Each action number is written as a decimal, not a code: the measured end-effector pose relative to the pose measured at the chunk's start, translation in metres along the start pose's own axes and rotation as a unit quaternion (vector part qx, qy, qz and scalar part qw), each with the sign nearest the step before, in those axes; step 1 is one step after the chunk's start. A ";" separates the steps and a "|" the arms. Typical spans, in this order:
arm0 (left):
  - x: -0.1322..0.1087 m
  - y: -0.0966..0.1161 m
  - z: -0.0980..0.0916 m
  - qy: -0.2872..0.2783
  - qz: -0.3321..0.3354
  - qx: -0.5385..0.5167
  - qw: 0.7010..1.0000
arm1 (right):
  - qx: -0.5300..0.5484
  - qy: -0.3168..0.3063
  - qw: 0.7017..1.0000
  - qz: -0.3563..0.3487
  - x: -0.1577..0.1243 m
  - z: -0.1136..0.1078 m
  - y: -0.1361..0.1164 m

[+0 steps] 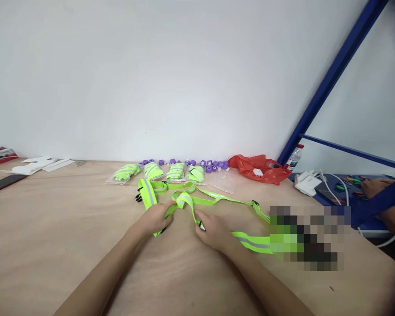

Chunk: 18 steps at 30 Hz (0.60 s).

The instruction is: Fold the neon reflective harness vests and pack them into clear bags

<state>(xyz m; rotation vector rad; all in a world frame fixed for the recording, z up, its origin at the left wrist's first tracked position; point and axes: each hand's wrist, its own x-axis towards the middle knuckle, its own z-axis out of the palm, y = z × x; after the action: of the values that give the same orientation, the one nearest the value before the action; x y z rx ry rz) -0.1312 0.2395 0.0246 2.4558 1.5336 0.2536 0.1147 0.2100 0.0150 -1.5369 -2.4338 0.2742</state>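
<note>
Four neon bundles (176, 171) already bagged, near the wall (184, 87). One reflective strap (148, 195) lies loose, unbagged, on the table (69, 245) before me. My left hand (156, 218) pinches its webbing; my right hand (212, 229) grips it beside a black buckle (202, 226).

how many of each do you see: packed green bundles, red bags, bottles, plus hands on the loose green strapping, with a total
Packed green bundles: 4
Red bag: 1
Bottle: 1
Left hand and right hand on the loose green strapping: 2
Total: 8
</note>
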 end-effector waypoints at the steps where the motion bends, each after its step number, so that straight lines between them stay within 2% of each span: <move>1: -0.001 -0.001 0.000 -0.003 -0.002 -0.014 1.000 | 0.006 0.002 1.000 0.008 0.001 0.000 0.000; 6: -0.007 -0.002 -0.006 -0.007 0.020 -0.077 0.997 | 0.100 0.023 0.993 0.064 0.004 0.002 0.008; 11: -0.005 -0.004 -0.004 -0.006 0.020 -0.122 0.992 | 0.165 0.037 0.984 0.058 0.006 0.004 0.016; 15: 0.000 -0.005 -0.001 0.038 0.013 -0.151 0.988 | 0.183 0.046 0.980 0.055 0.007 0.005 0.018; 18: 0.001 0.000 -0.002 0.061 -0.018 -0.175 0.983 | 0.177 0.046 0.981 0.065 0.008 0.006 0.020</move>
<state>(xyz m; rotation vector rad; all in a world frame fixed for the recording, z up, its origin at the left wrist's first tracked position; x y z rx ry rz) -0.1313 0.2410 0.0267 2.1698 1.4352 0.6209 0.1269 0.2252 0.0046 -1.5087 -2.0793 0.6096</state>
